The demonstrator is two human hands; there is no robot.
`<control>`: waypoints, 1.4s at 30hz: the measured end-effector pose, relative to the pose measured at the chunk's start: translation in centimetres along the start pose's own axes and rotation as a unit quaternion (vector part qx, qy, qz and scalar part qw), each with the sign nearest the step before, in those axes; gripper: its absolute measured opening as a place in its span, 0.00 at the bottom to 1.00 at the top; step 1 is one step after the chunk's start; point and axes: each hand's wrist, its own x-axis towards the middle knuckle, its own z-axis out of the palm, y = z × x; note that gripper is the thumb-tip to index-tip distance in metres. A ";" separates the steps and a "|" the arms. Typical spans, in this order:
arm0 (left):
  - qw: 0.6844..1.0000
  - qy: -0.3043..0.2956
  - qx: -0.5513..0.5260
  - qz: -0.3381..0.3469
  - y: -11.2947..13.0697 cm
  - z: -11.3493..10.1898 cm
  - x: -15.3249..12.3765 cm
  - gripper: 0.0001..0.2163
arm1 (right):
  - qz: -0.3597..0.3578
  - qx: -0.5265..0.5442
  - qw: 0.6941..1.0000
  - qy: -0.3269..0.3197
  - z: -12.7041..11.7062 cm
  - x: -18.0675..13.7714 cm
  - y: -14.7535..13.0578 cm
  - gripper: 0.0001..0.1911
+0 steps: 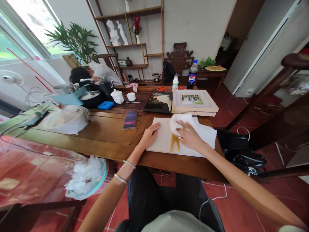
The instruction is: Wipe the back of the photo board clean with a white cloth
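Note:
A flat white board lies on the table in front of me. My left hand rests flat at the board's left edge, with its fingers stretched over the surface and nothing in it. Over the right part of the board, my right hand grips and presses a bunched white cloth. More of the white cloth spreads out to the right, past that hand. Just below the bunched part, a yellow forked shape shows on the board, its upper end partly hidden by cloth and fingers.
Behind the board are a stacked pair of white frames and a dark picture panel. Orange-handled scissors, a white bottle and a cola bottle stand farther back. A phone lies left; another person leans beyond the pots.

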 end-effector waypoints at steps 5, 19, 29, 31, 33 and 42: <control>1.000 -0.008 0.005 -0.008 -0.1 0.1 0.0 0.18 | -0.080 0.048 0.995 -0.039 -0.7 -5.3 -4.4 0.17; 1.000 -0.008 0.011 -0.013 0.3 -0.1 0.0 0.18 | -0.024 0.036 0.999 0.023 0.0 1.5 -1.2 0.16; 0.999 -0.021 -0.026 -0.003 0.3 -0.3 0.0 0.18 | -0.146 -0.071 0.987 -0.018 1.0 -2.5 -9.0 0.14; 0.999 -0.014 -0.030 -0.007 0.0 -0.2 0.0 0.18 | -0.166 -0.062 0.984 -0.035 0.6 -4.1 -9.6 0.13; 1.000 -0.008 -0.027 -0.009 -0.3 0.0 0.0 0.18 | -0.168 -0.037 0.983 -0.062 -0.1 -4.7 -9.1 0.14; 1.000 -0.001 -0.002 -0.003 0.2 0.0 0.1 0.19 | -0.032 -0.015 0.999 -0.036 -1.7 2.1 -2.5 0.12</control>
